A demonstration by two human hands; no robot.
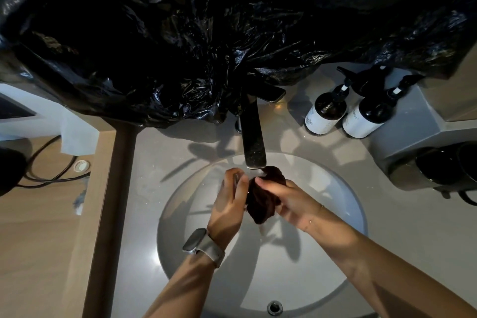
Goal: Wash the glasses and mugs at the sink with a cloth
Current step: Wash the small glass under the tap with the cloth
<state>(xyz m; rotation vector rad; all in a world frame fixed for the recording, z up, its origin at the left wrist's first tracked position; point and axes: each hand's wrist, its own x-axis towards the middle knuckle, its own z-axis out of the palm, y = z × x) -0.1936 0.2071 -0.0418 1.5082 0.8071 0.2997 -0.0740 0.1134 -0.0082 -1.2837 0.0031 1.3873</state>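
Note:
Over the round white sink (335, 188), just under the spout of the dark faucet (254, 137), my two hands meet. My left hand (229, 196), with a watch on its wrist, curls round a small clear glass (237, 178) that is mostly hidden by the fingers. My right hand (281, 199) grips a dark brown cloth (260, 205), bunched up and pressed against the glass. The cloth's lower end hangs down into the basin. Two dark mugs (438, 165) stand on a grey tray (402, 175) on the counter at the right.
Two dark pump bottles (327, 111) with white labels stand behind the sink on the right. Black plastic sheeting (180, 33) covers the wall above the faucet. A wooden desk (38, 214) with a black cable lies to the left. The overflow hole (274, 308) sits at the basin's near edge.

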